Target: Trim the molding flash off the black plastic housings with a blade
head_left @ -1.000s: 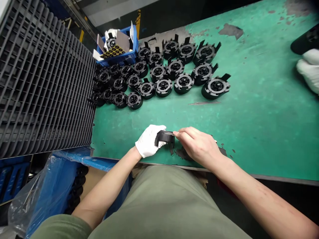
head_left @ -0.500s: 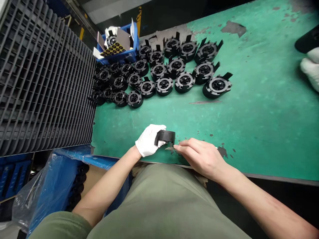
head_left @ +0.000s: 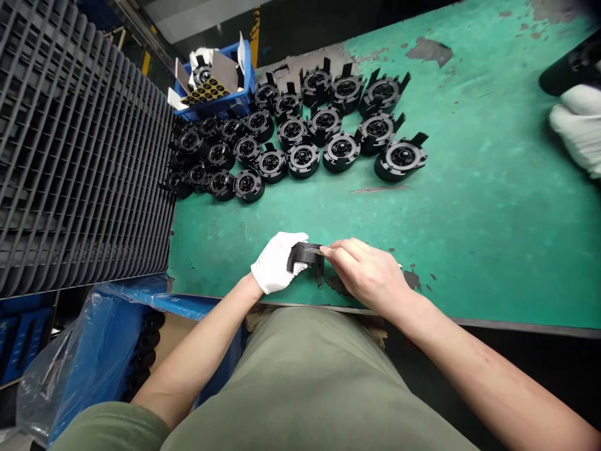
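My left hand (head_left: 276,263), in a white glove, is closed around a round black plastic housing (head_left: 300,257) just above the near edge of the table. Bare and pinched, my right hand (head_left: 370,270) grips a thin, pointed metal blade (head_left: 312,250). The blade lies across the upper side of the housing; whether it touches the surface I cannot tell. Gloved fingers cover the housing's left part. Farther back on the table stand several similar black housings (head_left: 342,150), with ringed tops and some upright tabs.
A blue bin (head_left: 244,97) with cards and a sticker sheet stands at the back left. Stacked grey grids (head_left: 84,156) rise on the left. Below them is a plastic-lined blue box (head_left: 107,332). At the right edge another person's gloved hand (head_left: 580,125) is beside a black part (head_left: 570,66).
My right hand has raised the blade from beneath the housing to its upper side. My left hand keeps its hold on the housing. The whole view has shifted slightly.
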### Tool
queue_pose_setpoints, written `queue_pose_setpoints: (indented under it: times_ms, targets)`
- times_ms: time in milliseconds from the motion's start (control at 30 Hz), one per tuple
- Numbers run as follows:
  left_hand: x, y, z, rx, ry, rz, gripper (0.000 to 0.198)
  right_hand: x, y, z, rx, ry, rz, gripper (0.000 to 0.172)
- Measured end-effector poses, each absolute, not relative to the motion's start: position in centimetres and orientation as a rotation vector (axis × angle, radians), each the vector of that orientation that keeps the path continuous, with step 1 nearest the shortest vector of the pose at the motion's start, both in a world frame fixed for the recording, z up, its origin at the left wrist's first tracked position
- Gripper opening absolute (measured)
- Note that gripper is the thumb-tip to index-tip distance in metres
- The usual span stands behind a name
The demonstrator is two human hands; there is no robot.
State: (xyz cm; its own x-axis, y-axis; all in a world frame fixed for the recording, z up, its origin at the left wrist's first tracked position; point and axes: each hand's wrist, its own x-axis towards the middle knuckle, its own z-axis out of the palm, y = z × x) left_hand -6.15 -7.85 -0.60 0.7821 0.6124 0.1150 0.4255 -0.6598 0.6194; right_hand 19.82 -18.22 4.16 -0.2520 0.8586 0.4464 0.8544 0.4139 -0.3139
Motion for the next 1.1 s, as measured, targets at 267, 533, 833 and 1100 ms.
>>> queue_pose_setpoints:
  times_ms: [267,533,833,1100]
  targets:
    - [-6.1,-7.9,-0.6,2.394,0.766,0.424,0.059,19.8,-18.9,4.3,-1.357,-2.18,-0.007,0.013]
    - [-6.2,-7.8,-0.7,2.391,0.767,0.435,0.06,20.0,-18.1,3.8,-1.395,-2.139,0.011,0.016]
    - [-6.3,-7.8,-0.8,2.371,0.743,0.46,0.061,20.2,-21.2,5.0,-1.218,-2.196,0.183,0.015]
    - [-6.0,-7.8,-0.4,2.312,0.785,0.432,0.06,20.8,-19.9,4.0,-1.399,-1.983,0.321,0.028]
